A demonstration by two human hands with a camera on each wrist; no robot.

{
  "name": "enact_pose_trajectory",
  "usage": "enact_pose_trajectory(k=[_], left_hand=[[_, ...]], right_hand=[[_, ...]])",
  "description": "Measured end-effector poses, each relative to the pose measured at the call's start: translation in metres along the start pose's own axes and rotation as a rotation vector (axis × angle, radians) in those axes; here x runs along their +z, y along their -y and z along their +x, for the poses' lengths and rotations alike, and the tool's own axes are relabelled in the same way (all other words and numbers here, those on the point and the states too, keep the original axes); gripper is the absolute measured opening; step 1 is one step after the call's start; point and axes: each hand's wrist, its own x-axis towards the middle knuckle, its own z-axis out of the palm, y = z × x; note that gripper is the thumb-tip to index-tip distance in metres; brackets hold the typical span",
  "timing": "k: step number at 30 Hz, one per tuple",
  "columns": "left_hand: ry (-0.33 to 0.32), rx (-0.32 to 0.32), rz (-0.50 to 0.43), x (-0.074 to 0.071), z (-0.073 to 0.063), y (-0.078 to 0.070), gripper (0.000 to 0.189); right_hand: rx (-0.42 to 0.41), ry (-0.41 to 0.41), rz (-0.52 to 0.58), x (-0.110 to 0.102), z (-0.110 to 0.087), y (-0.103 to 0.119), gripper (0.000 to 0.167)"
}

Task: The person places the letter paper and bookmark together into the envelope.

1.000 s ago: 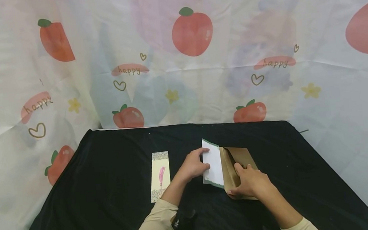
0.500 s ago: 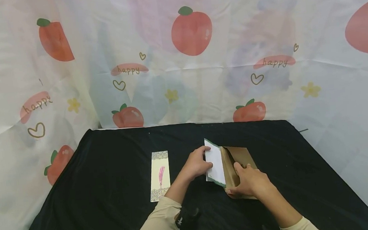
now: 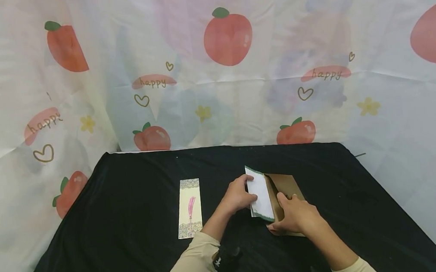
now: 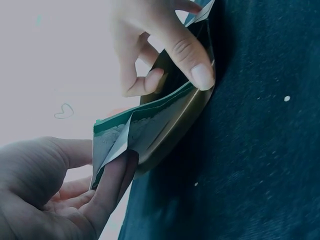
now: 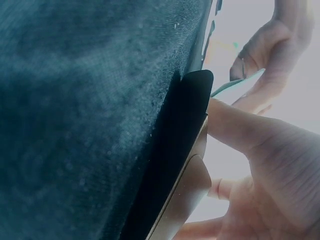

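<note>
My left hand (image 3: 238,193) pinches a folded white card (image 3: 259,195) with green scalloped edges, thumb on top. In the left wrist view the card (image 4: 111,140) stands slightly parted at its fold, its far end at the mouth of a brown envelope (image 4: 182,122). That envelope (image 3: 289,183) lies right of the card in the head view. My right hand (image 3: 298,214) holds it at the near side and spreads its mouth, thumb on the near edge. How deep the card reaches inside is hard to tell.
To the left lies a cream bookmark-like card (image 3: 184,199) with lace-patterned ends and a pink tassel design. A black cloth (image 3: 139,212) covers the table. Behind it hangs a pale curtain (image 3: 254,102) printed with fruit.
My left hand has moved right with the white card, toward the envelope, and the brown strip between card and right hand has narrowed. The right hand and envelope stay nearly in place.
</note>
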Motion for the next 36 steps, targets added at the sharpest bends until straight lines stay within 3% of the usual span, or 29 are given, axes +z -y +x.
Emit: enact_pose_trajectory(k=[6,14,21,28,36], left_hand=[[0.009,-0.03,-0.03,0.005,-0.001,0.0,0.053],[0.022,-0.043,-0.003,0.009,0.0,-0.002,0.044],[0.056,-0.049,-0.043,0.007,0.002,-0.001,0.051],[0.032,-0.025,-0.015,0.013,0.005,0.002,0.048],[-0.002,-0.015,-0.081,0.018,0.01,0.008,0.048]], right_hand=[[-0.005,-0.009,-0.006,0.0,-0.001,0.0,0.077],[-0.008,-0.009,-0.001,0.0,-0.001,0.0,0.078],[-0.006,-0.006,0.002,0.0,-0.002,0.0,0.081],[-0.005,-0.01,0.009,0.001,-0.002,0.0,0.087],[0.0,-0.023,-0.007,0.001,-0.003,0.001,0.098]])
